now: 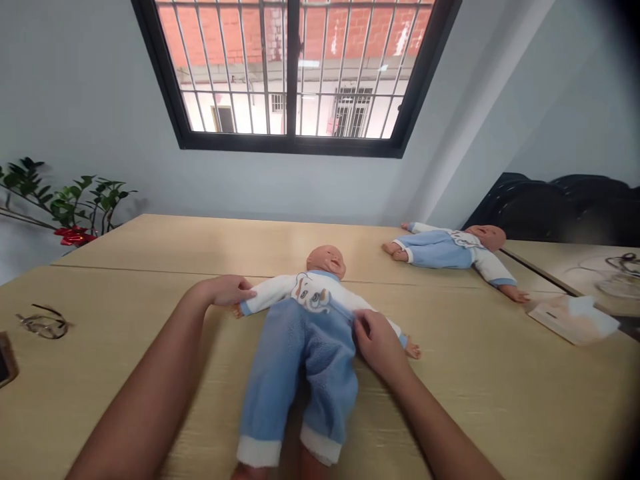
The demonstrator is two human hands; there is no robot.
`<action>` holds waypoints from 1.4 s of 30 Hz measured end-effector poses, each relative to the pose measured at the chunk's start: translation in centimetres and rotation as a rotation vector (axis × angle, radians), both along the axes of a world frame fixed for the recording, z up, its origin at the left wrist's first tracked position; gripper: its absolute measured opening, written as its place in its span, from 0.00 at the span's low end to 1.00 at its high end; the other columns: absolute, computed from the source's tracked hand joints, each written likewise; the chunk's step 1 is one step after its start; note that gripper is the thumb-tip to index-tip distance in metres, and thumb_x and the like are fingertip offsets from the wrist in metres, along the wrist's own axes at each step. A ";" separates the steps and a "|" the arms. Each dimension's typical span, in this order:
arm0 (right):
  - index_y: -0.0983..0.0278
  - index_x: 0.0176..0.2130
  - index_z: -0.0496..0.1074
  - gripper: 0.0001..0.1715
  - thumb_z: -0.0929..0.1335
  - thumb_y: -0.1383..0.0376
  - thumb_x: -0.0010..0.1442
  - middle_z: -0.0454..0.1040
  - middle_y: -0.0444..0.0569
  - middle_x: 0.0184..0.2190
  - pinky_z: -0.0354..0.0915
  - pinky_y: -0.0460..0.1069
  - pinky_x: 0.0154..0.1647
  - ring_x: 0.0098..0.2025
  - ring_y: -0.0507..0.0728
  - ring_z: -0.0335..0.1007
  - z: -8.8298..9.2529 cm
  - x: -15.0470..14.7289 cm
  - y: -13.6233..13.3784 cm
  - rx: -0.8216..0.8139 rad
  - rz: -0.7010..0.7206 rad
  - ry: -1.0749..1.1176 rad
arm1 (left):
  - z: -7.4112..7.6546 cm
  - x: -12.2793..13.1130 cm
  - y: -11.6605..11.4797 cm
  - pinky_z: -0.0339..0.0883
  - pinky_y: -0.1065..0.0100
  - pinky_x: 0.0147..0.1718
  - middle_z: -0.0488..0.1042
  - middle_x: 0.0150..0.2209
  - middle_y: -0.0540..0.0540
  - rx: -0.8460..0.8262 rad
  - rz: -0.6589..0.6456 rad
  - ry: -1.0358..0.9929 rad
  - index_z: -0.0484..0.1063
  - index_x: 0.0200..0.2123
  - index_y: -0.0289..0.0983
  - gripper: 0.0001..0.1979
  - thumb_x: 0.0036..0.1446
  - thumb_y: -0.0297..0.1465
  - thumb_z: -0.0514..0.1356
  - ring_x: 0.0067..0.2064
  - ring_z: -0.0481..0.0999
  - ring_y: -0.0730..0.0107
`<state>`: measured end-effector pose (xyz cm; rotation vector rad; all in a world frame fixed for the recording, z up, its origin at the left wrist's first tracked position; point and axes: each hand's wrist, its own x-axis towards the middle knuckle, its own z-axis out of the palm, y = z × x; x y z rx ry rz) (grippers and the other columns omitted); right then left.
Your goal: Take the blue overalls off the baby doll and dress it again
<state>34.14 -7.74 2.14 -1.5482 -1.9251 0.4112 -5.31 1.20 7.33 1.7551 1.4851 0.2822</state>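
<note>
Looks across a wide light-wood table (480, 400) with a crosswise seam and a far edge close to the wall. Faces a barred, black-framed window (293, 73) above. Shows black chairs (535, 210) behind the right side and a leafy plant (67, 203) past the far left corner.

Has a baby doll (293, 327) face up mid-table, head just beyond the seam, arms spread, legs running to the lower border of view; dressed in a white top (313, 293) and blue trousers (270, 383). Has a second baby doll (445, 248) farther right, face up, feet to the left.

Extends the left arm from lower left, wrist bent, and rests the left hand (231, 291) beside the doll's small hand, thumb on the sleeve near the blue cuff; cannot tell whether clamped, for the hidden fingers. Slants the right arm in from lower right and pinches the trousers' side near the waist between thumb and fingertips of the right hand (377, 337).

Leaves open wood rightward as far as a white packet (570, 323) beside the dark table gap, and leftward to eyeglasses (46, 325) and a phone (6, 360) cut by the view's border.
</note>
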 end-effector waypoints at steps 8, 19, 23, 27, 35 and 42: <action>0.60 0.39 0.66 0.18 0.61 0.49 0.66 0.71 0.45 0.33 0.65 0.49 0.39 0.36 0.57 0.67 -0.5 0.5 0.3 -0.233 0.059 0.636 | 4.4 15.0 -2.1 0.61 0.57 0.62 0.76 0.58 0.42 0.767 -0.476 0.079 0.74 0.55 0.41 0.19 0.64 0.39 0.61 0.61 0.71 0.53; 0.63 0.38 0.74 0.08 0.67 0.61 0.67 0.77 0.53 0.36 0.61 0.54 0.48 0.43 0.62 0.70 -0.2 1.3 0.5 0.222 -0.116 -0.100 | 0.6 19.2 -0.3 0.68 0.63 0.48 0.80 0.46 0.46 0.899 -0.342 0.071 0.75 0.44 0.40 0.10 0.60 0.27 0.59 0.51 0.78 0.59; 0.65 0.54 0.74 0.26 0.74 0.56 0.59 0.76 0.60 0.50 0.61 0.57 0.54 0.53 0.68 0.69 0.0 5.3 0.2 0.066 -0.102 -0.318 | -0.9 19.6 -0.9 0.69 0.63 0.46 0.80 0.42 0.46 0.992 -0.253 0.002 0.73 0.42 0.40 0.10 0.58 0.23 0.58 0.46 0.78 0.61; 0.62 0.51 0.78 0.23 0.74 0.57 0.57 0.79 0.57 0.48 0.64 0.55 0.48 0.48 0.66 0.73 0.6 9.8 -0.3 -0.248 -0.071 -0.273 | -1.7 19.6 -0.7 0.70 0.63 0.46 0.79 0.42 0.46 1.081 -0.200 -0.085 0.70 0.38 0.40 0.09 0.55 0.21 0.58 0.46 0.78 0.62; 0.60 0.56 0.75 0.30 0.75 0.55 0.55 0.76 0.56 0.52 0.69 0.58 0.52 0.52 0.66 0.73 1.9 12.1 0.1 -0.013 -0.115 0.099 | -2.6 19.5 -0.4 0.69 0.61 0.43 0.78 0.37 0.48 1.192 -0.235 -0.113 0.69 0.35 0.40 0.09 0.53 0.20 0.59 0.40 0.77 0.62; 0.58 0.71 0.57 0.45 0.73 0.59 0.60 0.76 0.56 0.57 0.65 0.62 0.61 0.57 0.66 0.72 4.6 5.0 4.8 0.247 0.021 0.255 | -2.4 19.9 -0.7 0.68 0.60 0.50 0.79 0.37 0.49 1.252 -0.272 -0.260 0.70 0.34 0.41 0.09 0.55 0.20 0.60 0.42 0.77 0.63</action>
